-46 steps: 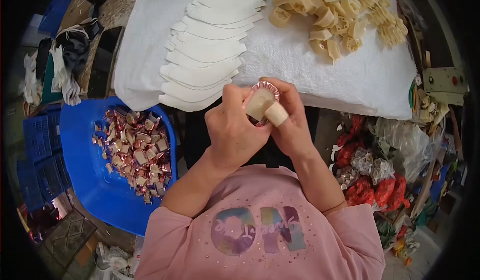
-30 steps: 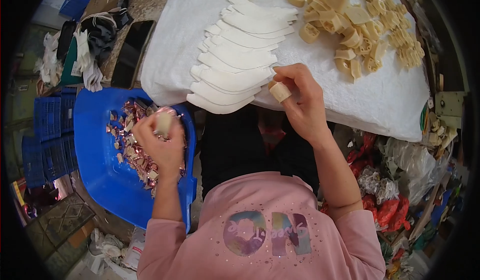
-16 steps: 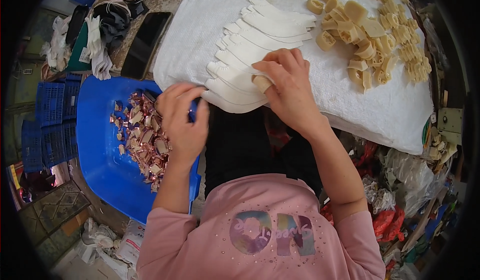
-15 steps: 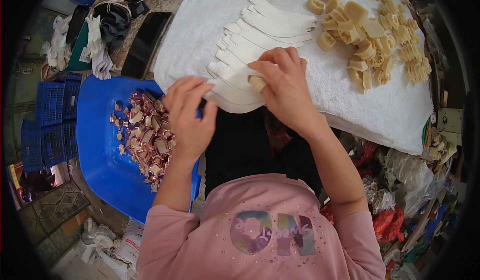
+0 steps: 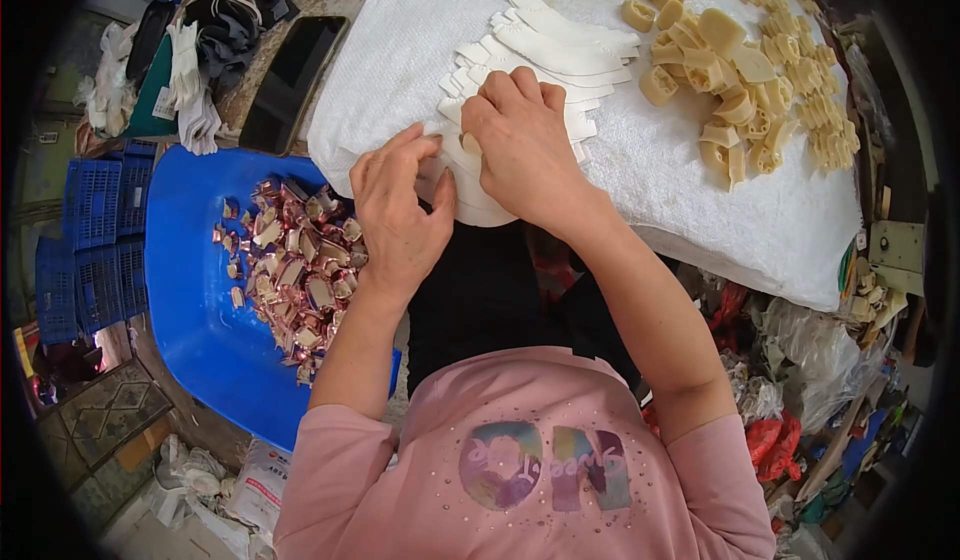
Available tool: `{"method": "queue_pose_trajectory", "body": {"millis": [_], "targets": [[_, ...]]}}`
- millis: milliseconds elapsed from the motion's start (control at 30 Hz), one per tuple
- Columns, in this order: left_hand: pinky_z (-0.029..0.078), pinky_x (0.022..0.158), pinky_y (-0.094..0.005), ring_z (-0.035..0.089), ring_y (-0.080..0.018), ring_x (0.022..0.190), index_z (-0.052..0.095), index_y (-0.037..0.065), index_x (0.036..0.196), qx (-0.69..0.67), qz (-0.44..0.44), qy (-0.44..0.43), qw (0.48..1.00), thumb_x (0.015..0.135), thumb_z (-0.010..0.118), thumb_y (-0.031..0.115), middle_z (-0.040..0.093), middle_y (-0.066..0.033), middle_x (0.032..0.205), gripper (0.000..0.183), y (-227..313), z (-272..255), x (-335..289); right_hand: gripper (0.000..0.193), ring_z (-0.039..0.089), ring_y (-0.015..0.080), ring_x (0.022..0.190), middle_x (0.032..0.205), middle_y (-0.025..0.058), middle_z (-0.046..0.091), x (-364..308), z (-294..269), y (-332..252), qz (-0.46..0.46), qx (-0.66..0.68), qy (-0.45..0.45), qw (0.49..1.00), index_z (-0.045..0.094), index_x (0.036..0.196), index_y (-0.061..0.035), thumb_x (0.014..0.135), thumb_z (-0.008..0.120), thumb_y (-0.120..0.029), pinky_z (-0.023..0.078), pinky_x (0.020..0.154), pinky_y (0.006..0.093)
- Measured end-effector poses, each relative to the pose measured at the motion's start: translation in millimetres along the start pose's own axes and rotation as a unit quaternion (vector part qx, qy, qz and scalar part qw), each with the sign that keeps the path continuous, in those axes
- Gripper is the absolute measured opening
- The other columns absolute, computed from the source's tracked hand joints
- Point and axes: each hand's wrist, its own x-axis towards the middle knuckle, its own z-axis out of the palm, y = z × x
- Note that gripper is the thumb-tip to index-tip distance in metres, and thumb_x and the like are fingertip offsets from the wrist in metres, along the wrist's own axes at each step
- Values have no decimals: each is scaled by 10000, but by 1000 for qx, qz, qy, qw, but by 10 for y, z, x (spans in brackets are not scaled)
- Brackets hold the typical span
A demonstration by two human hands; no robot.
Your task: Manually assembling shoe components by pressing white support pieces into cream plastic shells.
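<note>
White curved cut-outs point(image 5: 560, 52) lie overlapped in a fanned row on a white woven cloth point(image 5: 395, 70). My right hand point(image 5: 520, 140) is closed over the near end of the row, pinching a small beige moulded piece point(image 5: 470, 143), mostly hidden by the fingers. Beside it, to the left, my left hand point(image 5: 402, 205) has its thumb and fingers apart, with the fingertips at the edge of the nearest white cut-out point(image 5: 478, 203). Whether those fingertips press on it, I cannot tell. Many hollow beige moulded pieces point(image 5: 735, 100) are heaped to the right.
A blue tub point(image 5: 190, 330) at the left holds shiny pinkish pieces point(image 5: 305, 280). A dark phone point(image 5: 295, 85) and white gloves point(image 5: 190, 85) lie at the table's left. Blue crates point(image 5: 95, 200) stand beyond the tub. Plastic bags point(image 5: 815, 355) are piled at the lower right.
My right hand has moved left and slightly up, with the beige piece in its fingers. My left hand has shifted right, closer to it.
</note>
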Motion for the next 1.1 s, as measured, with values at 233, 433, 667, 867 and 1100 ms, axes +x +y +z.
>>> {"method": "queue_pose_trajectory", "body": {"millis": [233, 433, 667, 867, 1100], "targets": [[375, 890, -360, 597, -237, 995, 549, 32, 1041, -18, 10, 8, 1000, 640, 693, -28, 655, -98, 998, 430, -12, 18, -10, 338, 443, 290, 943, 887, 87, 524, -168, -27, 85, -44, 135, 46, 989, 541, 820, -52, 544, 459, 125, 307, 854, 375], [380, 874, -359, 592, -222, 1009, 626, 71, 987, 53, 40, 13, 998, 657, 689, 18, 655, -37, 936, 340, -34, 13, -25, 207, 516, 200, 862, 862, 65, 563, -272, -124, 170, 50, 366, 60, 927, 530, 857, -35, 699, 498, 95, 396, 795, 313], [380, 866, -361, 564, -236, 992, 675, 108, 924, 61, 55, 17, 996, 651, 678, 26, 639, 1, 928, 285, 41, 92, 25, 60, 520, 116, 822, 880, 63, 575, -681, -440, 467, 172, 607, 246, 736, 523, 890, -38, 899, 567, -78, 426, 764, 244], [390, 860, -360, 561, -264, 980, 679, 90, 942, 64, 61, 1, 996, 653, 662, -14, 640, -34, 959, 308, 92, 114, 56, 79, 516, 134, 797, 887, 82, 580, -888, -869, 687, 184, 549, 414, 703, 503, 909, -37, 912, 561, -91, 439, 764, 296], [377, 861, -392, 517, -297, 926, 620, 43, 947, 60, 29, -16, 998, 646, 634, -14, 565, -128, 991, 307, 257, 133, 110, 75, 542, 108, 849, 976, 75, 601, -1232, -1152, 647, 178, 409, 364, 818, 543, 942, -29, 876, 579, -35, 434, 788, 247]]}}
